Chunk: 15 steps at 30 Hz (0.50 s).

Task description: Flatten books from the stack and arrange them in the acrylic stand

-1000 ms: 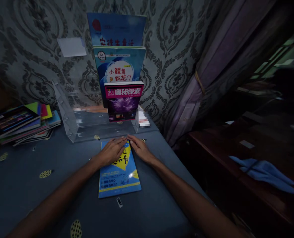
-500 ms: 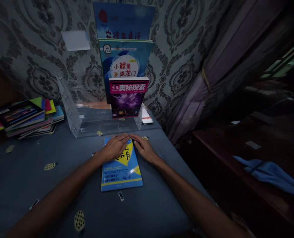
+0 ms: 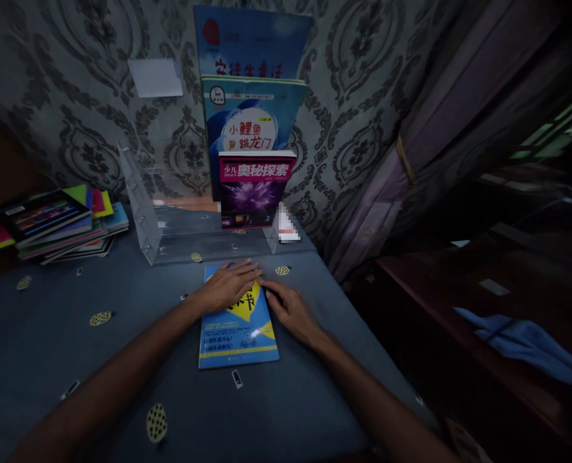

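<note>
A blue and yellow paperback book lies flat on the cloth-covered table. My left hand rests palm down across its upper part, fingers stretched out, covering some of the title. At the book's upper right edge is my right hand, its fingertips touching the side and its fingers loosely bent and apart. Behind the book stands a clear acrylic display rack. Its right side holds upright books in tiers: a purple book in front, a teal book behind it, and a taller blue book at the back.
A stack of books sits at the table's left. A white card is up by the patterned wall. To the right hang a mauve curtain and, lower, a dark red surface with a blue cloth. The table's right edge runs beside my right forearm.
My right hand has slid a little down along the book's right edge, away from my left fingertips. My left hand stays on the cover. The view has shifted slightly.
</note>
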Each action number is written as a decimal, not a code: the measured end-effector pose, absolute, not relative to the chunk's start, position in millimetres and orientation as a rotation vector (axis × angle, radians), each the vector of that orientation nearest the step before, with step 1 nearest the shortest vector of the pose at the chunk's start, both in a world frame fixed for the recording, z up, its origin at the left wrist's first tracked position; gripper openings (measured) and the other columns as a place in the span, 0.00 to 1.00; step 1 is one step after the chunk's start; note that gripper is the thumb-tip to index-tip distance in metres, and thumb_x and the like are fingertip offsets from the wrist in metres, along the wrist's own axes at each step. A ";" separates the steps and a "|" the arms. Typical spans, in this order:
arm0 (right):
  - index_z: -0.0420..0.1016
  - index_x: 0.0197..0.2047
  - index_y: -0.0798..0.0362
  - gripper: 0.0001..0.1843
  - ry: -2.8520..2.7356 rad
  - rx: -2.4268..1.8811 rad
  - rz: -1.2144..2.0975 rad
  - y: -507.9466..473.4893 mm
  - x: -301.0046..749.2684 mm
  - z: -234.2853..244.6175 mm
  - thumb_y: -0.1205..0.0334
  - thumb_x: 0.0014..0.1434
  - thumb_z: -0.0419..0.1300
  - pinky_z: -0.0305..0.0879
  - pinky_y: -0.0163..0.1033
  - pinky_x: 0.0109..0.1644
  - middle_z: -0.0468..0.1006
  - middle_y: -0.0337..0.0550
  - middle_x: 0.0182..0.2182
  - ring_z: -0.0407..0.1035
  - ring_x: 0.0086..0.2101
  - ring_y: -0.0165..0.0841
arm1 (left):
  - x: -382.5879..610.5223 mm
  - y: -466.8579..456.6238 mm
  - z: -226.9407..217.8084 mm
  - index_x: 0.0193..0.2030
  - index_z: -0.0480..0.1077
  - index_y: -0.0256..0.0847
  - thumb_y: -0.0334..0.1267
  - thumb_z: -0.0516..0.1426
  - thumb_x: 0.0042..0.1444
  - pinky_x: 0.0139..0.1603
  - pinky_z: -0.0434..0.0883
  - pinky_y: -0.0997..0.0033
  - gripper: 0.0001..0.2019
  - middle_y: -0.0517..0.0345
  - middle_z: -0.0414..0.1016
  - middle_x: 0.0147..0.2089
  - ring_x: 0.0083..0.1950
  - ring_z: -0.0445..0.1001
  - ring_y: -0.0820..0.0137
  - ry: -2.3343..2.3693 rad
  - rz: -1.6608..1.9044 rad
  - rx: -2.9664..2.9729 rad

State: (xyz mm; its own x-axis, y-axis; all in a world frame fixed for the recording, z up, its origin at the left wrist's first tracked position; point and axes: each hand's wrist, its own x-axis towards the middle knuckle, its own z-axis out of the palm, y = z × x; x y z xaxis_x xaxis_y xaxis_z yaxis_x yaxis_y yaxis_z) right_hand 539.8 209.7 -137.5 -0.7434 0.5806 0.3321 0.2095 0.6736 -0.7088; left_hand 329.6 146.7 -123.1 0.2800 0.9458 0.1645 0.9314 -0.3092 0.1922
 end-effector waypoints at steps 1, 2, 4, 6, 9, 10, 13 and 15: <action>0.71 0.61 0.49 0.22 -2.345 -0.604 0.886 208.0 541.3 -137.9 0.63 0.66 0.50 0.70 0.51 0.57 0.78 0.47 0.54 0.74 0.52 0.41 | 329.6 146.6 -122.8 0.68 0.59 0.46 0.42 0.42 0.71 0.69 0.54 0.52 0.22 0.55 0.60 0.71 0.73 0.54 0.64 1.787 0.377 2.480; 0.72 0.61 0.49 0.22 -2.350 -0.596 0.873 206.8 542.4 -138.4 0.63 0.66 0.50 0.70 0.51 0.57 0.78 0.47 0.54 0.73 0.52 0.40 | 329.7 146.6 -122.7 0.68 0.60 0.47 0.42 0.42 0.71 0.70 0.54 0.52 0.21 0.56 0.61 0.71 0.73 0.55 0.64 1.776 0.373 2.486; 0.72 0.61 0.49 0.22 -2.362 -0.574 0.853 205.3 543.3 -139.3 0.63 0.66 0.50 0.69 0.52 0.58 0.78 0.47 0.54 0.73 0.53 0.40 | 329.8 146.9 -122.4 0.68 0.60 0.48 0.43 0.42 0.72 0.70 0.53 0.52 0.21 0.56 0.60 0.71 0.73 0.55 0.64 1.778 0.364 2.482; 0.72 0.61 0.48 0.22 -2.372 -0.565 0.848 204.2 543.4 -139.9 0.64 0.66 0.50 0.68 0.52 0.59 0.78 0.46 0.55 0.72 0.54 0.40 | 330.1 147.2 -122.0 0.68 0.61 0.47 0.43 0.42 0.72 0.70 0.53 0.52 0.21 0.56 0.60 0.71 0.73 0.55 0.64 1.786 0.342 2.474; 0.70 0.62 0.49 0.22 -2.400 -0.554 0.856 200.8 545.5 -140.1 0.62 0.67 0.50 0.65 0.54 0.63 0.75 0.49 0.58 0.69 0.57 0.41 | 330.6 147.1 -121.3 0.68 0.60 0.46 0.43 0.42 0.72 0.70 0.53 0.51 0.21 0.55 0.59 0.71 0.73 0.54 0.64 1.784 0.323 2.469; 0.69 0.63 0.49 0.22 -2.428 -0.544 0.861 199.0 547.5 -139.6 0.60 0.67 0.51 0.62 0.55 0.64 0.72 0.51 0.61 0.66 0.60 0.42 | 330.7 147.0 -121.3 0.68 0.60 0.46 0.43 0.42 0.72 0.70 0.53 0.51 0.21 0.55 0.59 0.71 0.73 0.54 0.64 1.781 0.329 2.471; 0.62 0.68 0.49 0.33 -2.586 -0.497 0.896 192.5 557.3 -135.9 0.48 0.63 0.60 0.54 0.57 0.68 0.57 0.54 0.69 0.53 0.67 0.46 | 330.5 146.9 -121.7 0.67 0.61 0.47 0.43 0.42 0.72 0.69 0.53 0.53 0.21 0.55 0.59 0.71 0.73 0.55 0.65 1.777 0.358 2.476; 0.55 0.71 0.47 0.48 -2.720 -0.450 0.923 188.8 564.6 -131.5 0.40 0.53 0.67 0.49 0.59 0.69 0.47 0.54 0.72 0.44 0.69 0.50 | 330.2 147.0 -122.1 0.67 0.61 0.47 0.43 0.42 0.72 0.69 0.53 0.52 0.21 0.55 0.60 0.71 0.72 0.56 0.65 1.781 0.363 2.473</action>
State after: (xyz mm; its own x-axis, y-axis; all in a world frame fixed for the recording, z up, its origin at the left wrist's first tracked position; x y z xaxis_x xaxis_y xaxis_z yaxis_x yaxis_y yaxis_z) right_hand 564.6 188.8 -131.5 -0.9253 0.3596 0.1206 0.2120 0.7540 -0.6217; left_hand 330.2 147.0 -122.1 0.2998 0.9424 0.1487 0.9253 -0.3252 0.1954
